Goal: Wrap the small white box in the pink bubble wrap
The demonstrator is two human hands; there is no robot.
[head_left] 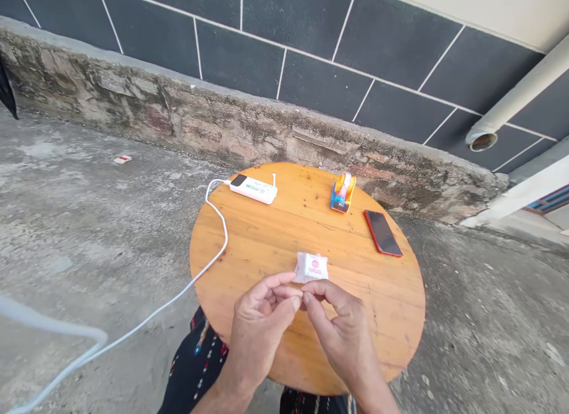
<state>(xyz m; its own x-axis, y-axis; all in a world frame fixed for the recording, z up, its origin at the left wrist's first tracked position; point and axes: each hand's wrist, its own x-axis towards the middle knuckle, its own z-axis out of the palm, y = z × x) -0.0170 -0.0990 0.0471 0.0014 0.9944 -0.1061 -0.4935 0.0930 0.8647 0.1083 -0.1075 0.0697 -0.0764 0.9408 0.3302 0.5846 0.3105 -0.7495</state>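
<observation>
Hands (262, 328) pinched together, contents unclear, wrapped packet (313, 266) just beyond, tape dispenser (342, 193), phone (383, 233), corded white device (254, 189) farther off

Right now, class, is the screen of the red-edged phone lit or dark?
Dark: the phone lies face up on the round wooden table, its front plain black with no lit display.

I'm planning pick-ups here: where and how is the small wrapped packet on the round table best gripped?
Probably pinch the packet from above, across the left and right sides of its middle: that part looks boxy, while the wrapping spreads thinly at its edges.
</observation>
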